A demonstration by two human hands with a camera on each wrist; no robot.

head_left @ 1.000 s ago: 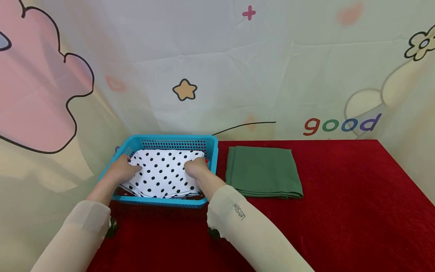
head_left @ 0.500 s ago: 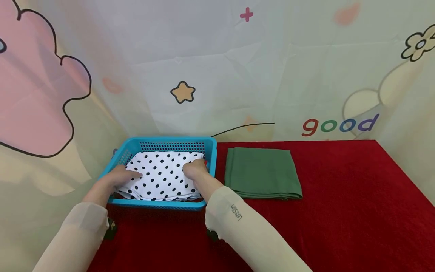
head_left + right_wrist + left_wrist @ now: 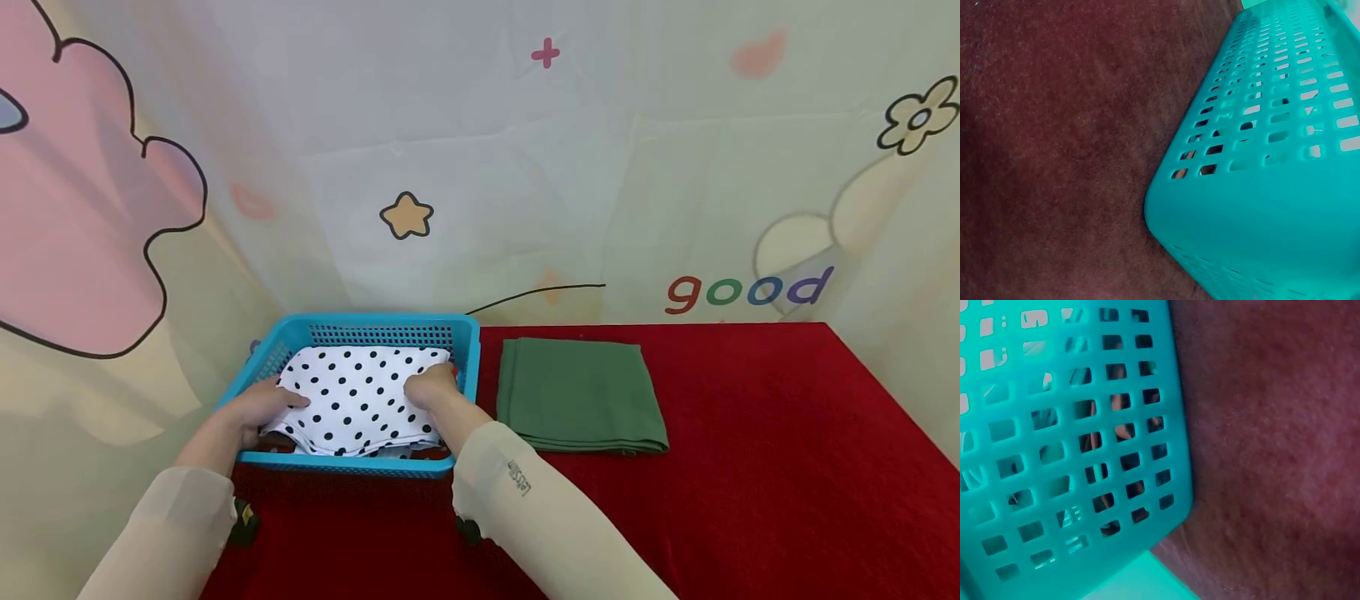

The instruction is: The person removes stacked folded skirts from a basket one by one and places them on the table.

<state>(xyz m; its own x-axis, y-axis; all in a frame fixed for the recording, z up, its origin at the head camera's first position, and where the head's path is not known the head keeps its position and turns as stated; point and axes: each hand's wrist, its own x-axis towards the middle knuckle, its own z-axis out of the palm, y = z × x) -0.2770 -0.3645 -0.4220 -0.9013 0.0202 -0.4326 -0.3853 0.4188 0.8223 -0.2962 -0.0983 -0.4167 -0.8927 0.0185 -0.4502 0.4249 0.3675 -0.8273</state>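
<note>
A folded white cloth with black dots [image 3: 360, 396] lies inside a blue plastic basket [image 3: 345, 467]. At the cloth's left side, my left hand [image 3: 262, 407] holds the edge, thumb on top and the other fingers mostly hidden below. My right hand [image 3: 432, 387] grips the right side, its fingertips hidden against the fabric. Both wrist views look at the outside of the perforated basket wall [image 3: 1175, 469], and neither hand's grip shows clearly there. Some brown and red contents show under the cloth's front edge.
To the basket's right, a folded green cloth [image 3: 581, 396] lies flat on the red table cover [image 3: 750, 467]. Behind the table hangs a pale printed curtain [image 3: 480, 183]. A small red thing [image 3: 455, 372] shows inside the basket's right end.
My left hand has shifted slightly left and toward the front along the cloth, whose front left corner has shifted. My right hand stays about the same. The head view has tilted slightly.
</note>
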